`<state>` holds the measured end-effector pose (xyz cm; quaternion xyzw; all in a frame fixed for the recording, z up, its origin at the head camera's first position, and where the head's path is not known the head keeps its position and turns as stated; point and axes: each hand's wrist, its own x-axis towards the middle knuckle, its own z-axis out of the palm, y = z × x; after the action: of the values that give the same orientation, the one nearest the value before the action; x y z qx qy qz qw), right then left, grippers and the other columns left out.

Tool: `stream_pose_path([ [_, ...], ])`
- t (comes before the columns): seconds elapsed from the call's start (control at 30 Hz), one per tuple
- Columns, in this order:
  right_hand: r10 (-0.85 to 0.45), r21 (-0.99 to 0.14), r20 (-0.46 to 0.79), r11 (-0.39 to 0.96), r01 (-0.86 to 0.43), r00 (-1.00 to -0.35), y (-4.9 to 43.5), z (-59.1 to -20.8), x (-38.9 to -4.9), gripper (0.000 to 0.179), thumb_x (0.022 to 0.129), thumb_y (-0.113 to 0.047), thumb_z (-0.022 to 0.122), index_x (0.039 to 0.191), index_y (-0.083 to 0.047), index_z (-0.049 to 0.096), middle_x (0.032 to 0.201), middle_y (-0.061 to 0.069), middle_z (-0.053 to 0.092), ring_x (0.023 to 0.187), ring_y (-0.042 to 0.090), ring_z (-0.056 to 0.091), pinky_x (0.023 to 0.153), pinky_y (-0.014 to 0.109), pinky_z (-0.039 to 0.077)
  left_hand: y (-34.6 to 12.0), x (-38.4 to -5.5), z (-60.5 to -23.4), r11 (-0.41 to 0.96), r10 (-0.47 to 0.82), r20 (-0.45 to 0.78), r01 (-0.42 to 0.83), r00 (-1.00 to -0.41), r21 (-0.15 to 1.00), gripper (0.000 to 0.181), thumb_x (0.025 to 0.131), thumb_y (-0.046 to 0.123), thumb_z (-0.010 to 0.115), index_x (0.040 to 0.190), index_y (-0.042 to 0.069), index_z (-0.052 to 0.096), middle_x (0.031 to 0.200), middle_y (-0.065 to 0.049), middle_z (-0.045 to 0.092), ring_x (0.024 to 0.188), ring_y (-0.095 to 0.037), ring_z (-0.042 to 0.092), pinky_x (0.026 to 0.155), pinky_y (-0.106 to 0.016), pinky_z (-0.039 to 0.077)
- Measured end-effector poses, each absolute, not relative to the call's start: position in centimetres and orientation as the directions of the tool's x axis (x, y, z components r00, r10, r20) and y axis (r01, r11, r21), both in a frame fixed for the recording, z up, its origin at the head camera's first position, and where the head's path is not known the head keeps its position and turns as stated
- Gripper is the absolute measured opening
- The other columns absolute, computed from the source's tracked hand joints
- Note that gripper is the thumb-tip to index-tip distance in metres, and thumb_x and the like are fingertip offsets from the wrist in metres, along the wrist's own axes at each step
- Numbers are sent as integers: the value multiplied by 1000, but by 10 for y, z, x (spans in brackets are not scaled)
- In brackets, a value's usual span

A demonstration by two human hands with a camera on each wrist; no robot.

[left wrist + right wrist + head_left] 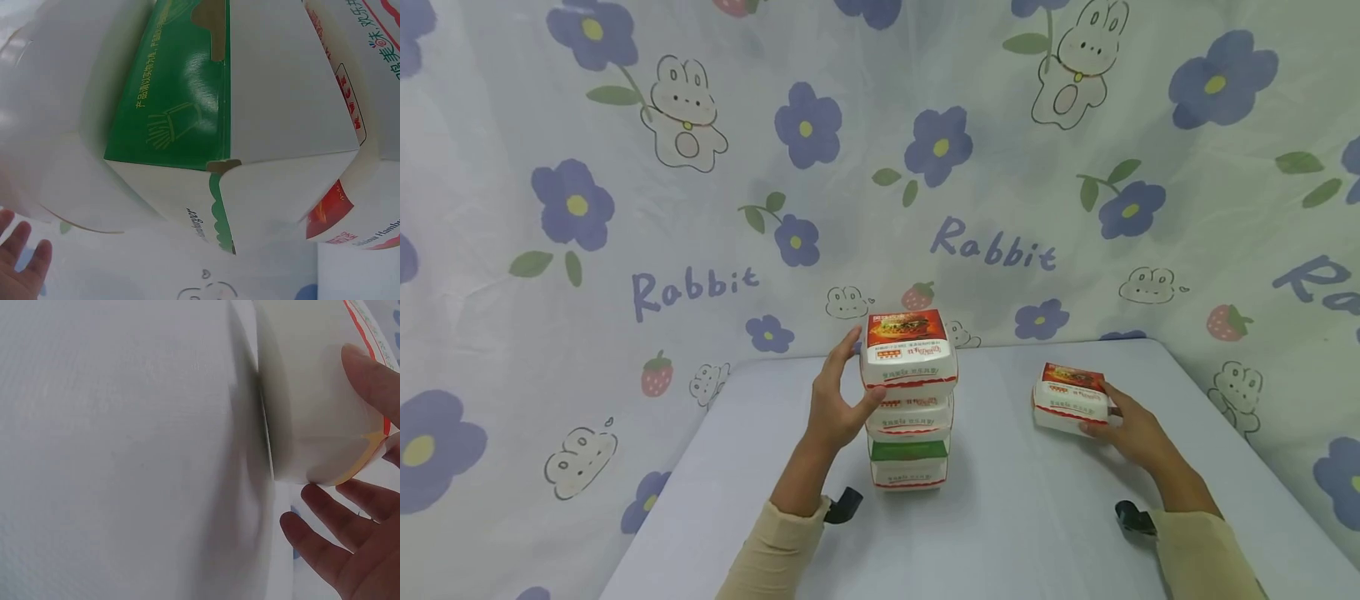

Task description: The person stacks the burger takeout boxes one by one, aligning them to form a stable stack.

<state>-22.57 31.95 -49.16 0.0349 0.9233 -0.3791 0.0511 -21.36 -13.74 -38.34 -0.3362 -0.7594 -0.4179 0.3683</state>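
In the head view my left hand (837, 400) is at the left side of a stack of burger boxes, its thumb across the front corner of the top box (910, 375). That box has a red lid with a burger picture. Beneath it are another white box (910, 417) and a green-topped box (910, 471). The left wrist view shows spread, straight fingers (22, 256) past the box's edge. To the right, my right hand (1138, 433) holds a red-topped burger box (1071, 400) low at the table, thumb on its front, fingers at its end.
A white-covered table (992, 517) carries the boxes. Behind it hangs a curtain (865, 192) printed with purple flowers, rabbits and strawberries. Black straps (842, 506) show near both wrists, beside the light sleeves (782, 542).
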Motion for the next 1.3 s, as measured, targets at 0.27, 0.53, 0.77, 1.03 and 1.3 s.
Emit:
stream_pose_path([
  [0.27,30,-695,-113,712,101,-993,319,-486,-228,119,77,-57,75,156,-12,-2,147,37,26,128,59,26,88,70,41,-136,-214,-380,426,207,825,808,-526,407,87,87,61,59,148,3,36,145,-10,46,120,-29,50,97,-58,42],
  [0.53,7,-693,-83,718,63,-997,318,-477,-227,118,77,-58,74,156,-13,-2,146,36,27,125,56,34,87,66,44,-135,-213,-378,424,210,824,808,-526,408,85,88,60,58,149,6,36,147,-9,43,124,-28,47,101,-57,40],
  [0.77,3,-699,-74,713,53,-997,313,-466,-226,117,78,-58,74,157,-14,-1,148,35,25,123,55,37,87,65,46,-136,-213,-375,425,208,828,811,-520,403,83,88,61,57,149,8,37,148,-11,43,134,-28,41,105,-57,36],
  [1.03,-30,-692,-6,722,-18,-1000,307,-447,-227,117,76,-64,71,157,-17,2,150,33,25,124,55,39,87,62,48,-134,-213,-374,440,204,815,795,-543,419,84,88,62,56,148,7,38,149,-10,42,137,-24,38,105,-56,36],
  [1.3,-57,-705,21,707,-55,-998,299,-420,-226,112,78,-55,74,158,-20,3,151,32,24,125,55,38,85,61,49,-134,-213,-371,455,197,814,786,-546,417,85,88,63,55,148,6,37,151,0,39,137,-22,37,104,-55,38],
])
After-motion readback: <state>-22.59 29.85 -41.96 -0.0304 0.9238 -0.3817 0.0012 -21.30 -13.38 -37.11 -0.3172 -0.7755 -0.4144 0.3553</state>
